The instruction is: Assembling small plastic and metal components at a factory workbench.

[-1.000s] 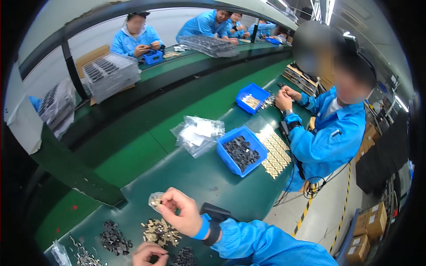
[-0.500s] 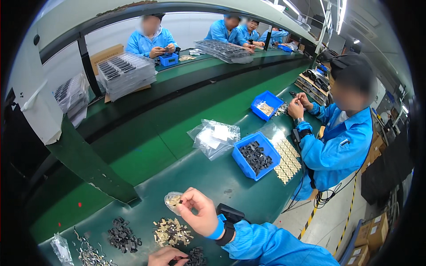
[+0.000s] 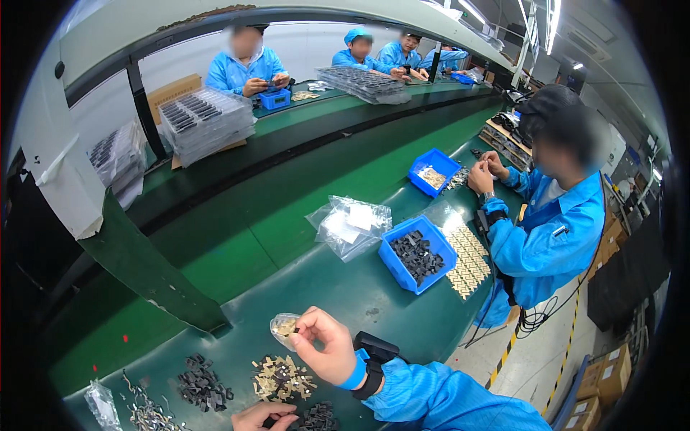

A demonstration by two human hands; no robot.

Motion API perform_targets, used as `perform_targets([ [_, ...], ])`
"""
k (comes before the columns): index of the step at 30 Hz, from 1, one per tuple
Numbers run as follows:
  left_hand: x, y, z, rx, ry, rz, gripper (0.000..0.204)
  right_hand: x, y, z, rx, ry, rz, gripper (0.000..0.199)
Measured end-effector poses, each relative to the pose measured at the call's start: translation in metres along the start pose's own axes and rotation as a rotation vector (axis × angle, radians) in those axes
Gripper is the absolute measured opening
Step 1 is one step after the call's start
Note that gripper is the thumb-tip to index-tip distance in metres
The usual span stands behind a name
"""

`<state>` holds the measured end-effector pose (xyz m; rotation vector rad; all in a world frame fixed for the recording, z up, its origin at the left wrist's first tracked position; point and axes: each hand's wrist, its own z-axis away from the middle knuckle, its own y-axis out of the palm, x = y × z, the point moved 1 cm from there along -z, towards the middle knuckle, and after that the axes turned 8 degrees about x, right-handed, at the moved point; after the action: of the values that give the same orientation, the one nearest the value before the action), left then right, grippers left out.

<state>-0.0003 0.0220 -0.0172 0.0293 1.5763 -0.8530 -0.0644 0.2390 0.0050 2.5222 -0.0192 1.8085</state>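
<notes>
My right hand [image 3: 325, 345] is raised a little above the green bench, pinching the edge of a small clear bag [image 3: 283, 327] that holds a few tan parts. A blue band and a black device sit on that wrist. My left hand [image 3: 260, 416] shows only partly at the lower edge, fingers curled over the bench between a pile of tan metal pieces [image 3: 282, 376] and a small heap of black parts [image 3: 316, 418]. Whether it holds anything is hidden.
Another pile of black parts [image 3: 202, 383], loose metal bits and a clear bag [image 3: 103, 406] lie at lower left. A blue bin of black parts [image 3: 418, 254], rows of tan pieces [image 3: 468, 261] and a plastic bag [image 3: 350, 225] lie further along. A person in blue [image 3: 550, 223] works at right; others sit across.
The view has swung left and down a little. My right hand stays raised with the small bag; my left hand has edged slightly right along the lower edge.
</notes>
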Motion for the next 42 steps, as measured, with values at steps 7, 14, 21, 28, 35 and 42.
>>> perform_targets([
  [7, -0.02, -0.011, -0.011, -0.197, 0.076, 0.12, 0.015, -0.003, 0.0, 0.0, 0.003, 0.003, -0.019, 0.01],
  [14, -0.009, -0.015, -0.009, -0.298, 0.002, 0.349, 0.02, -0.002, 0.001, -0.004, 0.014, -0.012, 0.001, 0.011],
  [21, -0.022, -0.042, -0.012, -0.459, 0.115, 0.712, 0.017, 0.019, -0.007, -0.005, -0.157, 0.088, -0.405, 0.006],
  [28, 0.032, -0.113, 0.066, -0.84, 0.466, 1.449, 0.023, 0.043, -0.113, -0.019, -0.311, 0.068, -0.848, 0.009],
  [35, 0.028, -0.146, 0.109, -0.637, 0.768, 1.679, 0.022, 0.067, -0.226, 0.011, -0.205, -0.051, -1.016, 0.016],
  [42, 0.04, -0.143, 0.15, -0.755, 0.753, 1.674, 0.021, 0.046, -0.232, 0.018, -0.241, -0.059, -1.089, 0.015],
])
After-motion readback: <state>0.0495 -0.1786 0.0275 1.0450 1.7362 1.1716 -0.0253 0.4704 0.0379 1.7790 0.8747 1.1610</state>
